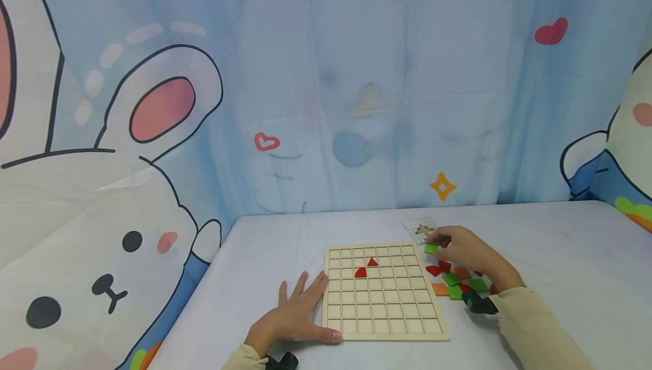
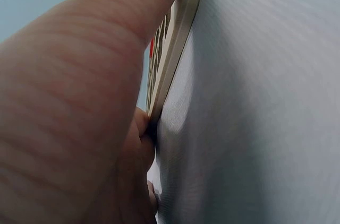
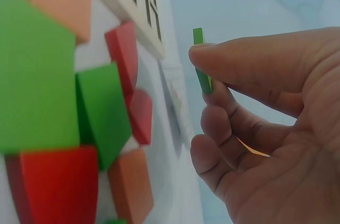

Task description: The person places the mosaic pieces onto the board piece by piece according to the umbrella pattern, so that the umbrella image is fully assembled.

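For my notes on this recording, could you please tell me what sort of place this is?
Probably an indoor play or filming corner: a cartoon-print curtain hangs behind a white-covered table holding a wooden grid board.

Left hand point(image 1: 297, 317) outspread, right hand point(image 1: 462, 248) mid-pinch
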